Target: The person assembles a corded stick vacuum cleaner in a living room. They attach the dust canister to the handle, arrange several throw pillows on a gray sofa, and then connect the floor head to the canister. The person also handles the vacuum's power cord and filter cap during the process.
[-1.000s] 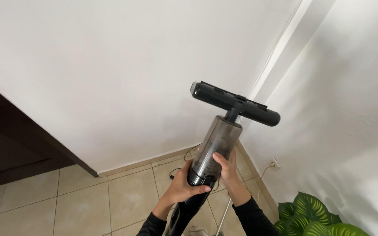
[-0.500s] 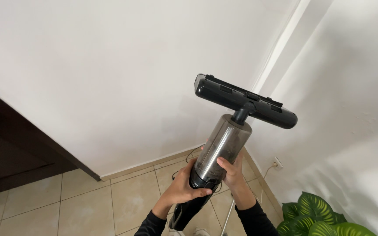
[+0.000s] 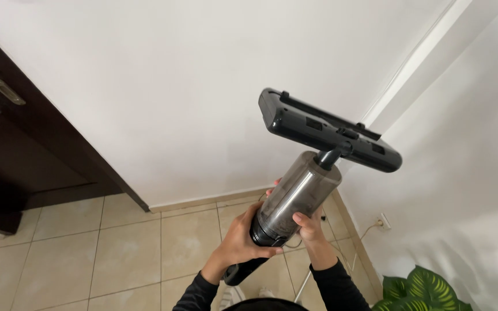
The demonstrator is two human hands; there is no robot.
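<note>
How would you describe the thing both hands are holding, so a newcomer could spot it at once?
Start at the corner where the two white walls meet, above the beige tiled floor. Raised in front of it is a handheld vacuum with a smoky transparent cylinder, gripped by the left hand and right hand. Its wide flat black brush head on top sets it apart.

Beige tile floor (image 3: 122,253), green plant (image 3: 419,291) in rt corner
</note>
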